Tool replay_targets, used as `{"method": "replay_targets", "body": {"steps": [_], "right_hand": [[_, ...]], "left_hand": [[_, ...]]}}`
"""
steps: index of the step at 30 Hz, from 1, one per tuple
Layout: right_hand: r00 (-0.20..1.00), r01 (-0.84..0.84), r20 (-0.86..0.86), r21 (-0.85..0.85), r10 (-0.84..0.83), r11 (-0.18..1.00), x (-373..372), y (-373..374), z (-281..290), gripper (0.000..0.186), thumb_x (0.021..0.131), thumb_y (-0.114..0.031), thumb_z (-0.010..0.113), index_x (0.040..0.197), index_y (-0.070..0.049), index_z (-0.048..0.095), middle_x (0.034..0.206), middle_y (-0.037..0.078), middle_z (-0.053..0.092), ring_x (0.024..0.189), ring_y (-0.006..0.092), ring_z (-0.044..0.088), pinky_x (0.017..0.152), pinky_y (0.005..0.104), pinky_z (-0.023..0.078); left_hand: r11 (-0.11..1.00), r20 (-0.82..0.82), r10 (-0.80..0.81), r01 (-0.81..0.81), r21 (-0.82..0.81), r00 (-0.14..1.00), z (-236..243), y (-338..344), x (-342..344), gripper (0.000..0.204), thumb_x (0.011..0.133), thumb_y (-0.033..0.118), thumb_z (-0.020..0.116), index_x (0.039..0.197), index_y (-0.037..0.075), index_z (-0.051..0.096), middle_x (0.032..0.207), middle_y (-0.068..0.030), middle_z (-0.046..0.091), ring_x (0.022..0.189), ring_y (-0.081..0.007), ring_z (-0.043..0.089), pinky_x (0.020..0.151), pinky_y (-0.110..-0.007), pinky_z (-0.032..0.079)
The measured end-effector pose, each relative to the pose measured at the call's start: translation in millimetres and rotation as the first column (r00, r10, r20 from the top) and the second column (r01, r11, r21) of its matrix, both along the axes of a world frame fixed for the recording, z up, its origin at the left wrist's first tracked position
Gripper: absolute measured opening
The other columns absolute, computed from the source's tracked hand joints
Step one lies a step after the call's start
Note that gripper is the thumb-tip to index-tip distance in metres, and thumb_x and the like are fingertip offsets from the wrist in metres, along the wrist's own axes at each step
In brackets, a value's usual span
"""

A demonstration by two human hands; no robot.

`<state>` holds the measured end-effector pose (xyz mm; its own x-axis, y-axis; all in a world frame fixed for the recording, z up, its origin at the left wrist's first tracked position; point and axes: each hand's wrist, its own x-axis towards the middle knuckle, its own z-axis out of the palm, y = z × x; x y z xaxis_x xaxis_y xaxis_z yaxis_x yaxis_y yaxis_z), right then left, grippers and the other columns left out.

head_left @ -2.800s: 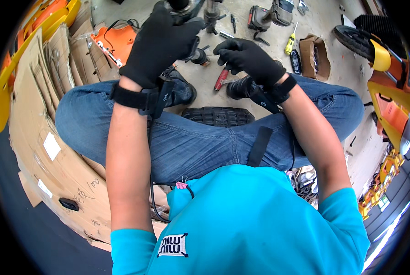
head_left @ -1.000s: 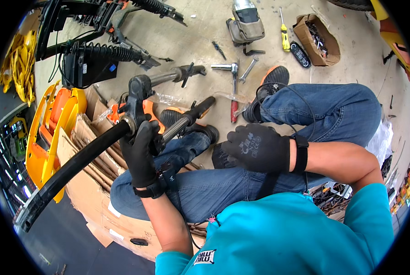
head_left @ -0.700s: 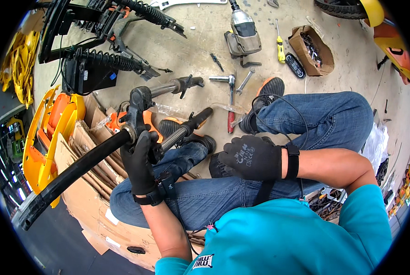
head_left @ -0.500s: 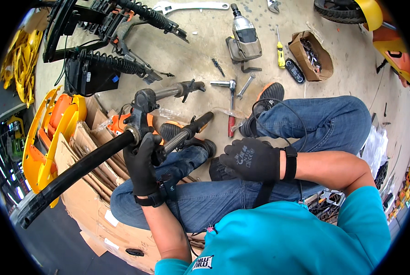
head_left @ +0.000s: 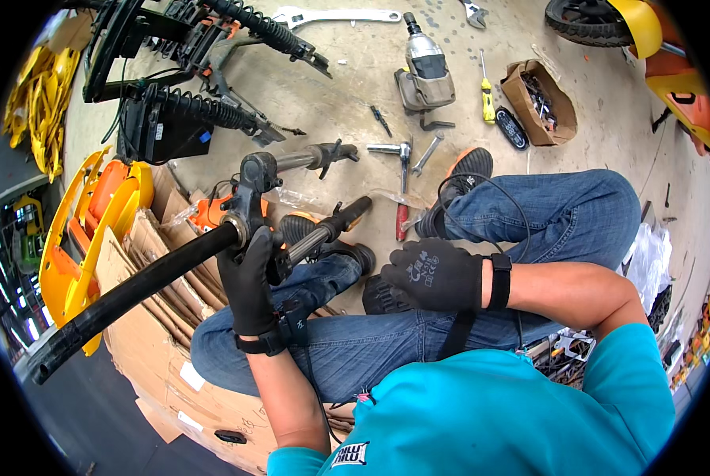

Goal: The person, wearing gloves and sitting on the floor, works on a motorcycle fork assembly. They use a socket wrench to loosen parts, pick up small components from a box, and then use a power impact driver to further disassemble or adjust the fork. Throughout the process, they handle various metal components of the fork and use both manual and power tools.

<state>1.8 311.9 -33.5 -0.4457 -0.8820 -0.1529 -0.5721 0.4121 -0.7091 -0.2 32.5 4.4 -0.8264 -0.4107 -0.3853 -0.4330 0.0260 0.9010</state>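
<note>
Concrete workshop floor spreads out on the far side, strewn with a long wrench (head_left: 345, 15), a power tool (head_left: 425, 70), a yellow screwdriver (head_left: 487, 101) and a small cardboard box (head_left: 539, 105) of parts. Flattened cardboard (head_left: 153, 341) lies at the near left under the seated person's jeans. The left hand (head_left: 249, 284), gloved in black, is wrapped tight around the black steering stem (head_left: 145, 285) just below its handlebar clamp (head_left: 253, 186). The right hand (head_left: 436, 274), also gloved, rests loosely curled on the knee, holding nothing visible.
</note>
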Motion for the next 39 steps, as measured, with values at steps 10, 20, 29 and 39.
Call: {"method": "replay_targets", "body": {"steps": [10, 20, 29, 39], "right_hand": [[0.999, 0.039, 0.001, -0.067, -0.039, 0.997, 2, 0, -4, 0.023, 0.076, -0.018, 0.065, 0.096, -0.008, 0.061, 0.084, 0.01, 0.059, 0.078, 0.0275, 0.062, 0.068, 0.0406, 0.05], [1.0, 0.022, 0.003, -0.081, -0.022, 0.996, 1, 1, -7, 0.019, 0.077, -0.018, 0.064, 0.093, -0.008, 0.058, 0.084, 0.01, 0.058, 0.078, 0.0282, 0.061, 0.068, 0.0403, 0.049], [1.0, 0.003, -0.024, -0.059, -0.004, 0.998, 0, 1, -5, 0.022, 0.078, -0.018, 0.064, 0.095, -0.007, 0.057, 0.085, 0.011, 0.058, 0.079, 0.0285, 0.061, 0.069, 0.0405, 0.049], [0.999, 0.022, -0.046, -0.099, -0.027, 0.995, -1, 1, -6, 0.018, 0.076, -0.017, 0.064, 0.091, -0.007, 0.062, 0.082, 0.01, 0.062, 0.076, 0.0272, 0.064, 0.063, 0.0399, 0.05]], "left_hand": [[1.0, 0.019, -0.002, 0.002, -0.01, 1.0, -2, -3, 1, 0.019, 0.088, 0.015, 0.067, 0.101, 0.002, 0.062, 0.076, -0.0058, 0.068, 0.059, -0.0095, 0.061, 0.05, -0.021, 0.046], [1.0, 0.027, 0.014, -0.014, 0.005, 1.0, -5, -5, 1, 0.02, 0.087, 0.015, 0.068, 0.102, 0.004, 0.062, 0.077, -0.0066, 0.068, 0.059, -0.0102, 0.062, 0.048, -0.021, 0.044], [1.0, -0.007, 0.002, -0.002, 0.008, 1.0, -9, -8, 1, 0.022, 0.088, 0.012, 0.066, 0.107, 0.003, 0.059, 0.078, -0.008, 0.069, 0.061, -0.0122, 0.064, 0.051, -0.024, 0.05], [0.999, -0.004, 0.003, -0.003, 0.032, 1.0, -6, -6, -1, 0.023, 0.087, 0.012, 0.067, 0.107, 0.003, 0.059, 0.078, -0.0086, 0.068, 0.062, -0.0132, 0.065, 0.05, -0.024, 0.049]]}}
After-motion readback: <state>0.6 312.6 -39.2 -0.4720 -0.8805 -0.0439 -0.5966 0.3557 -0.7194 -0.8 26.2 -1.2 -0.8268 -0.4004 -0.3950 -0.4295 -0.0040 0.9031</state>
